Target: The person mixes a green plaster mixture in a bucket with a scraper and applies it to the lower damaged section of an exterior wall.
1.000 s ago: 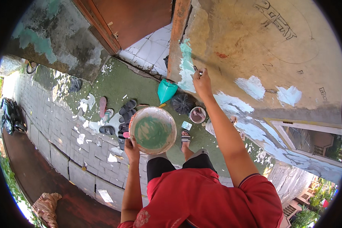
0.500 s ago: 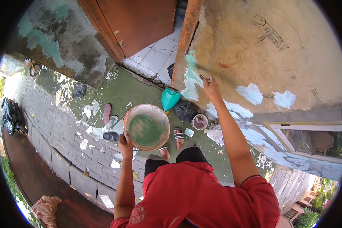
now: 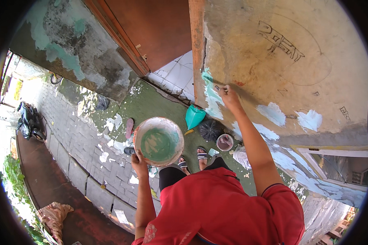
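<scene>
My left hand [image 3: 140, 163] grips the near-left rim of a round, paint-smeared basin [image 3: 158, 143] with pale green paint inside, held above the ground. My right hand [image 3: 229, 97] holds a small dark-handled tool [image 3: 219, 89], too small to make out fully, against a tan wall [image 3: 302, 73] beside a wet streak of pale turquoise paint [image 3: 211, 97]. The streak runs near the corner by an orange door frame [image 3: 197, 45]. Lower on the wall are pale blue patches [image 3: 270, 114].
Below are a turquoise plastic container [image 3: 194, 118], black bag [image 3: 210, 132], small bucket [image 3: 225, 141], white sack [image 3: 242, 156], my sandaled feet [image 3: 202, 157], a loose slipper [image 3: 129, 127] and scattered white flakes. An open brown door [image 3: 155, 28] stands ahead. A motorbike [image 3: 30, 120] is at left.
My view has shifted, so the scene sits lower and further right. My right hand stays at the turquoise streak with the tool. My left hand still holds the basin.
</scene>
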Demonstrator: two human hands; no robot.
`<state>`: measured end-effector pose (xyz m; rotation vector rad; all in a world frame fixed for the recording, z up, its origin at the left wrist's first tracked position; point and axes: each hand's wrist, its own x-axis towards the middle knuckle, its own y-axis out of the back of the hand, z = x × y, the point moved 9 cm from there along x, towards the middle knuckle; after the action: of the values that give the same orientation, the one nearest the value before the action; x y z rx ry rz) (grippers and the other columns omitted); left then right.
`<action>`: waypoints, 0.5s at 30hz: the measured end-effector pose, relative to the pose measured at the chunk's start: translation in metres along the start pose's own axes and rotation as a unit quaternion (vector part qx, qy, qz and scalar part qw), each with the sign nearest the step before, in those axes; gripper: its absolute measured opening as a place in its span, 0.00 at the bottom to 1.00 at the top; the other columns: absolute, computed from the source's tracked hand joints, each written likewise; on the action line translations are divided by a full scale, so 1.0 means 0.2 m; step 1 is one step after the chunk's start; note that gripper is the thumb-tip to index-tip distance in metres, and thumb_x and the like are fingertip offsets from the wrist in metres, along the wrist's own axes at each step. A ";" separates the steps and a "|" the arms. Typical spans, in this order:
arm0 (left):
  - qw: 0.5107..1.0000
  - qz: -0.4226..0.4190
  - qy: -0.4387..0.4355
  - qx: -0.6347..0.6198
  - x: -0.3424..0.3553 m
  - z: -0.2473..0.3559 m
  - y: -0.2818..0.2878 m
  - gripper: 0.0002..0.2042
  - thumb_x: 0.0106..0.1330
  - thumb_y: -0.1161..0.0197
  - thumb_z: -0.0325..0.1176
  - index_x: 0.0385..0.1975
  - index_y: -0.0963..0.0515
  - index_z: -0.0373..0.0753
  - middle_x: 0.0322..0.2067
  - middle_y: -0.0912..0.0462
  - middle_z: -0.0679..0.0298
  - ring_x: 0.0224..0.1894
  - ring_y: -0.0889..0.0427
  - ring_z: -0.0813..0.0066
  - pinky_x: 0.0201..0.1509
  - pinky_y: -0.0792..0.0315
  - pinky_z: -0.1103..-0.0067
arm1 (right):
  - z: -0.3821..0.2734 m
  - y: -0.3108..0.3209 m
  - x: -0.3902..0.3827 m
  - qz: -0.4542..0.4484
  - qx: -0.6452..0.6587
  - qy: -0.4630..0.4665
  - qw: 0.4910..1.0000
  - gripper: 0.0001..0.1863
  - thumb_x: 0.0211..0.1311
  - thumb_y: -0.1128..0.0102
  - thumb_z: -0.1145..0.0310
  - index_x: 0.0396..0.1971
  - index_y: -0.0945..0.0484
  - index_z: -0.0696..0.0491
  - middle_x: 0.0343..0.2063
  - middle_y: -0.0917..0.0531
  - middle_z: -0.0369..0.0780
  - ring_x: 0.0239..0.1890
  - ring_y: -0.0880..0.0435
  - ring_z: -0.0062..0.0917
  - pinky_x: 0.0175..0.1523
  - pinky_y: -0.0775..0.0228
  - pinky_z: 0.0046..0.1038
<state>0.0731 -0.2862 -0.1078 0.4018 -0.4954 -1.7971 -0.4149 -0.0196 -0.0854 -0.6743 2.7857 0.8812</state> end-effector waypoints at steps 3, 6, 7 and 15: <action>1.000 0.006 0.016 -0.012 -0.05 0.05 -0.02 0.21 0.70 0.45 0.45 0.20 0.33 0.33 0.18 0.32 0.68 0.23 0.37 0.81 0.26 0.37 0.78 | 0.04 0.07 -0.02 0.031 0.007 0.049 0.998 0.18 0.62 0.49 0.57 0.42 0.27 0.56 0.32 0.19 0.53 0.38 0.18 0.45 0.44 0.29 0.38; 0.999 0.013 0.035 -0.014 -0.08 0.06 -0.03 0.21 0.70 0.45 0.43 0.20 0.33 0.33 0.18 0.33 0.69 0.23 0.37 0.82 0.26 0.38 0.78 | 0.07 0.08 -0.08 0.003 -0.013 0.040 0.999 0.18 0.62 0.49 0.57 0.41 0.27 0.57 0.31 0.18 0.53 0.37 0.18 0.44 0.43 0.29 0.38; 0.999 0.014 0.027 -0.019 -0.09 0.04 -0.03 0.20 0.70 0.45 0.43 0.20 0.33 0.34 0.17 0.33 0.69 0.23 0.37 0.82 0.25 0.38 0.78 | 0.04 0.07 -0.08 -0.014 -0.020 0.031 0.999 0.18 0.62 0.49 0.57 0.41 0.27 0.56 0.31 0.18 0.52 0.37 0.18 0.44 0.43 0.29 0.38; 1.000 0.012 0.001 -0.020 -0.06 0.01 -0.07 0.19 0.70 0.44 0.42 0.20 0.33 0.34 0.17 0.32 0.68 0.22 0.37 0.82 0.25 0.38 0.79 | -0.11 0.16 -0.02 0.032 -0.082 0.088 0.992 0.16 0.62 0.48 0.58 0.41 0.28 0.56 0.28 0.19 0.54 0.36 0.20 0.48 0.42 0.29 0.39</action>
<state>0.0633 -0.2715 -0.1139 0.3691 -0.4595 -1.7812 -0.4263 -0.0079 -0.0506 -0.7228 2.9271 1.1241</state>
